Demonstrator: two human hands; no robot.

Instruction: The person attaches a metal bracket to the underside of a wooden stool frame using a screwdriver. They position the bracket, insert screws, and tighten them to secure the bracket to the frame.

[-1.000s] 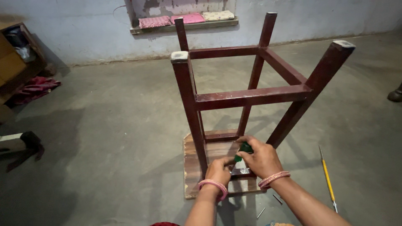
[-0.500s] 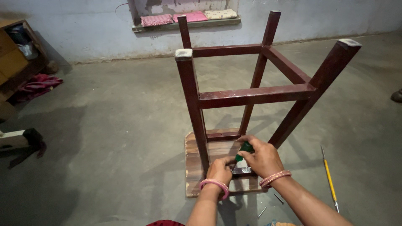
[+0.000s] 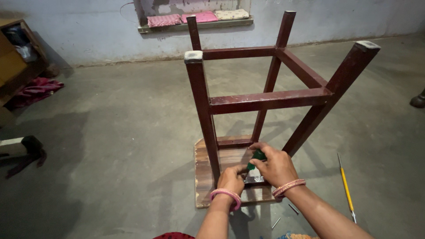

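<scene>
The upturned stool (image 3: 265, 95) has dark red-brown painted legs and rails with a faint sheen, the paint worn to pale at the leg ends. Its seat board (image 3: 203, 177), lying flat under the legs, is bare streaked wood, matt. Around the stool the floor (image 3: 124, 132) is grey cement, matt and slightly rough. Right of the stool lies a screwdriver (image 3: 346, 190) with a smooth yellow plastic handle. Behind the stool, folded cloth (image 3: 164, 20) sits on a ledge.

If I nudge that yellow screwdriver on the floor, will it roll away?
Probably, a little. The yellow screwdriver looks slim and round, lying flat on the smooth concrete floor, so it may roll sideways. It seems stiff and light, likely easy to lift by its handle.
</scene>
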